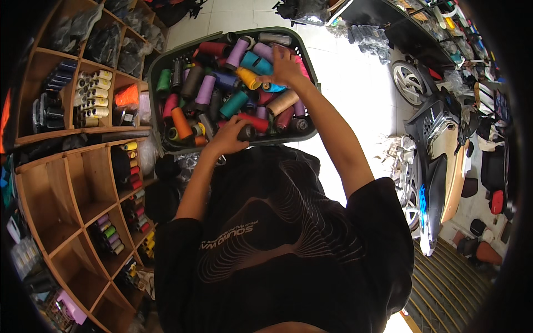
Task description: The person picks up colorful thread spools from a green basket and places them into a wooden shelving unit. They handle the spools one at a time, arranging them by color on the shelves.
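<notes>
A dark green basket (154, 75) full of thread spools in many colours is in front of me. At its near side my left hand (226, 137) has its fingers and thumb around a dark spool of thread (247, 132). My right hand (287, 71) reaches over the right part of the basket with fingers spread, and I see nothing gripped in it. Close to it are a yellow spool (247, 78), a blue spool (256, 63) and a lilac spool (263, 52). A teal spool (234, 104) and a tan spool (282, 102) lie between the hands.
Wooden cubby shelves (78, 161) run along my left, some compartments holding spools and plastic-wrapped goods. On the right a motorbike (436, 144) stands on the pale tiled floor (327, 72). Bagged items (371, 41) lie beyond the basket, and a ridged metal surface (452, 283) is at lower right.
</notes>
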Demonstrator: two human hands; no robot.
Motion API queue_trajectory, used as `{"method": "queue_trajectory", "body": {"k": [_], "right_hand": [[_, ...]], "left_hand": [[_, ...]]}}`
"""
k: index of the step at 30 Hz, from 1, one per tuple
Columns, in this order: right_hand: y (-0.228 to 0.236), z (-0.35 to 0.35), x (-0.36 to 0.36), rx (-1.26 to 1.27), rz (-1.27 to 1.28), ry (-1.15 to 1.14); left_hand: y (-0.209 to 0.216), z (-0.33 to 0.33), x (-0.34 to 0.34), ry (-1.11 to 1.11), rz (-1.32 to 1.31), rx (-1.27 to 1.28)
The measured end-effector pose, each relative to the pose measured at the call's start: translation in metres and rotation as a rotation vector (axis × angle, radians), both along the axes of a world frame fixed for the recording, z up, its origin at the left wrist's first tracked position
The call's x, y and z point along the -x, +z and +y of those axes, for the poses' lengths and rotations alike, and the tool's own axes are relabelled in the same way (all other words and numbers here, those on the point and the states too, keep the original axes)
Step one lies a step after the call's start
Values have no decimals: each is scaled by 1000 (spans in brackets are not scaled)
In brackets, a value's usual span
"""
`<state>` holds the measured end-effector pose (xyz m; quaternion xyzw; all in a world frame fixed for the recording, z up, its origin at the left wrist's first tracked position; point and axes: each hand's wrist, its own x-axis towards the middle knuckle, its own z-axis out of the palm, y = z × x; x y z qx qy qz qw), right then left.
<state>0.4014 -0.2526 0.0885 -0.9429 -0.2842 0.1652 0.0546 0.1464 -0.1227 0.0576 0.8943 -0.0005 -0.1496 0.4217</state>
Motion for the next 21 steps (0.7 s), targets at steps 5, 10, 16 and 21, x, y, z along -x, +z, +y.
{"method": "queue_trajectory", "body": {"k": [5,10,16,21], "right_hand": [[-35,-19,-15,-248,-13,66],[-27,-31,-20,-309,78,73],[-2,-25,1,-467,-306,170],[1,-15,69,-651,33,265]], "left_hand": [[5,2,3,77,-67,45],[28,16,17,602,-247,277],[42,60,31,1071,-305,508],[37,72,46,1126,-364,1099]]}}
